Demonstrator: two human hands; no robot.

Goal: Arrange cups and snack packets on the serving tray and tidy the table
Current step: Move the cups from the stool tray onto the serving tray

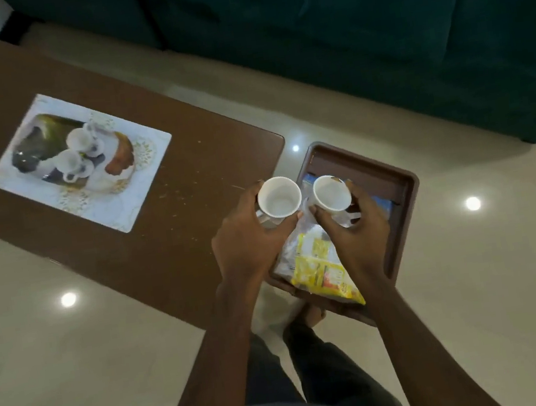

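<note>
My left hand grips a white cup from the side, at the left edge of the brown serving tray. My right hand grips a second white cup over the tray's middle. Both cups are upright and look empty. A yellow snack packet lies on the tray's near end and sticks out over its rim. A blue packet shows partly behind my right hand. The tray juts out past the right end of the brown table; what holds it up is hidden.
A printed placemat picturing cups and cake lies on the table's left part. Crumbs are scattered on the table near the tray. A dark green sofa stands beyond. My feet stand on a glossy tiled floor below the tray.
</note>
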